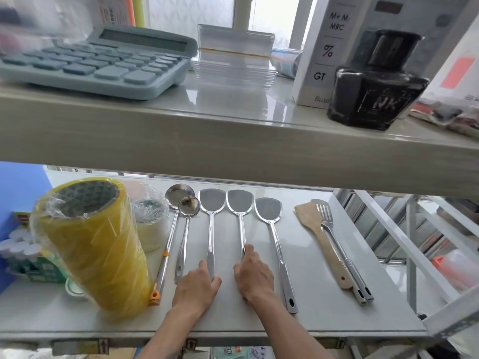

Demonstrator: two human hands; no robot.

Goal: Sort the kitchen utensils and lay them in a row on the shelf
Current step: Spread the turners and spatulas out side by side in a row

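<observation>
On the shelf, steel spatulas lie parallel, blades away.

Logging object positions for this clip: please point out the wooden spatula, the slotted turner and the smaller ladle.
wooden spatula (308, 213), head view, on its flat blade.
slotted turner (323, 211), head view, on its slotted head.
smaller ladle (190, 204), head view, on its bowl.
</observation>
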